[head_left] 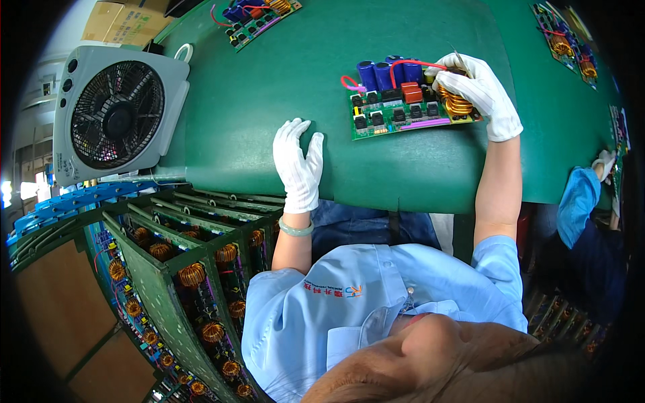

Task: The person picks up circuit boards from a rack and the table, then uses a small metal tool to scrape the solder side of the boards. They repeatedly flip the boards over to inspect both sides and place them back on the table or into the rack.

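A green circuit board [386,124] lies on the green table mat, with blue capacitors, a red block part and a row of black parts on it. My right hand [474,91], in a white glove, is closed over the board's right end, beside the copper-wound coil [455,101]. From its fingers juts a thin metal tool [458,59], which looks like tweezers; most of it is hidden by the glove. A red wire [415,62] arches from the capacitors toward these fingers. My left hand [297,161], also gloved, rests on the mat near the front edge, fingers stretched out, holding nothing.
A grey box fan [119,114] stands at the left, with a cardboard box [127,23] behind it. Other boards [262,23] lie at the back and far right. Left of me, a green rack [144,258] holds several coil-bearing boards. A co-worker's blue sleeve [579,201] reaches in at right.
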Tool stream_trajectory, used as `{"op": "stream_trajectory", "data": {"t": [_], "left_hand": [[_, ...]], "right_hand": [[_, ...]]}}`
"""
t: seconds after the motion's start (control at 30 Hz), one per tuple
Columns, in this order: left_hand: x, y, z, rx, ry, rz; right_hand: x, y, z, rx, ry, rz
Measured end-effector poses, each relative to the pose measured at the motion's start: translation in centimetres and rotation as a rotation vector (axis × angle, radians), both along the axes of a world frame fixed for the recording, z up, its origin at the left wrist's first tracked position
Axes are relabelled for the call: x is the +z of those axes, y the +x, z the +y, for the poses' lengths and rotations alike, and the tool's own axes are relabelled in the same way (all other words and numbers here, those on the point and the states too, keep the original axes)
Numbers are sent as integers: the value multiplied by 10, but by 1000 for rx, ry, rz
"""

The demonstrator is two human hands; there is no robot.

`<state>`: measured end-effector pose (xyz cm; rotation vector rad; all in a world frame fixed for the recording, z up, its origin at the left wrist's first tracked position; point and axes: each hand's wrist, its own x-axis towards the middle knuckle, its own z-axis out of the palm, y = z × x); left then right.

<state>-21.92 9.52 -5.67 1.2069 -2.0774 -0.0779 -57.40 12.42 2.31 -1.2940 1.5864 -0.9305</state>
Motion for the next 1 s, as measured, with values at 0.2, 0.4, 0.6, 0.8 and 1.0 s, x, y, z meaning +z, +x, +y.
{"op": "stream_trajectory", "data": {"t": [0.2, 0.4, 0.6, 0.8, 1.0], "left_hand": [[0, 0, 1, 0, 1, 15], [0, 0, 0, -5, 0, 13], [-1, 0, 0, -2, -2, 9], [0, 0, 1, 3, -5, 3], [1, -1, 1, 0, -22, 7]], "right_hand": [[-2, 0, 1, -20, 1, -51], [2, 2, 2, -18, 12, -42], [4, 3, 2, -4, 19, -32], [2, 2, 2, -16, 18, -23], [0, 2, 1, -12, 2, -11]]}}
